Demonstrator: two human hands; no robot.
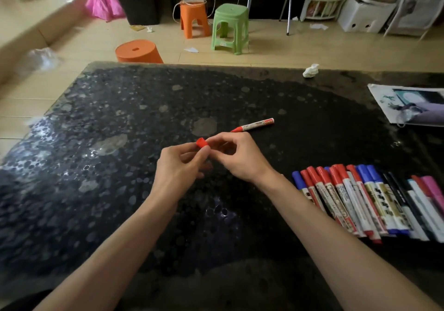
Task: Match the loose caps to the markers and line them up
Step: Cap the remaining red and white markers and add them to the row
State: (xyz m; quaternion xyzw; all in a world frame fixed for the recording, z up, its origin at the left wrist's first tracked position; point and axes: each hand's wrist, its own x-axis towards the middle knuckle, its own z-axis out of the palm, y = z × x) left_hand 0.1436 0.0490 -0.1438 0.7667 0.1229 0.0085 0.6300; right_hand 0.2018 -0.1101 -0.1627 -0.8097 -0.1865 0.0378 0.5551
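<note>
Head view: a red cap (201, 142) is pinched between the thumb and fingertips of the left hand (179, 166), above the middle of the dark bench (96, 190). The right hand (240, 158) is curled, its index fingertip brought against the cap from 3 o'clock; whether the cap is gripped by it cannot be told. An uncapped red marker (254, 125) is laid flat at 1 o'clock of the hands, near but apart. A row of capped markers (360, 200) is lined up side by side at 4 o'clock, caps aimed toward 11 o'clock. A crumpled tissue (311, 70) is seen at the far edge.
</note>
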